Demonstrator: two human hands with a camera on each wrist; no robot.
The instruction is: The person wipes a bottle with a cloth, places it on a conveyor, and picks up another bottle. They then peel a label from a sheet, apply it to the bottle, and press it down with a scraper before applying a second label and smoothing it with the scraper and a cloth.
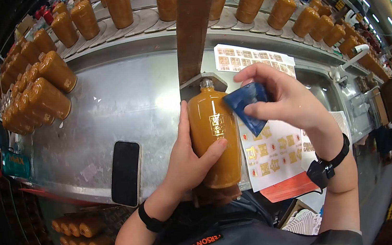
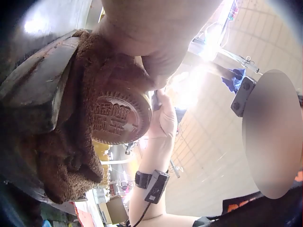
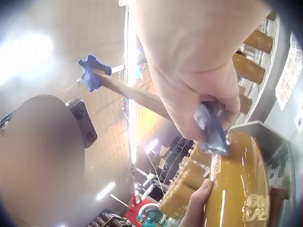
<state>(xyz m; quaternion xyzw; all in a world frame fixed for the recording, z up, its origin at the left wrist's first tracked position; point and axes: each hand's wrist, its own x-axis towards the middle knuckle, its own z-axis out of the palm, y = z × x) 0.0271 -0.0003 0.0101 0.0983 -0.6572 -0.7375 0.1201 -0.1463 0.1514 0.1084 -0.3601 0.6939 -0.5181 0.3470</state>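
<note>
An amber glazed bottle with gold lettering lies with its clear glass neck pointing away, its embossed base near a brown towel. My left hand grips its left side, thumb across the front below the lettering. Between thumb and fingers my right hand pinches a flat, dark blue angular piece, of which I cannot tell the material. One corner of the piece is right at the bottle's upper right side, beside the lettering. In the right wrist view, the blue piece shows edge-on over the bottle.
Sheets of gold transfers lie to the right, over red paper. A black phone rests on the metal table. A brown post rises beyond the bottle. Amber bottles line the conveyor; more stand at left.
</note>
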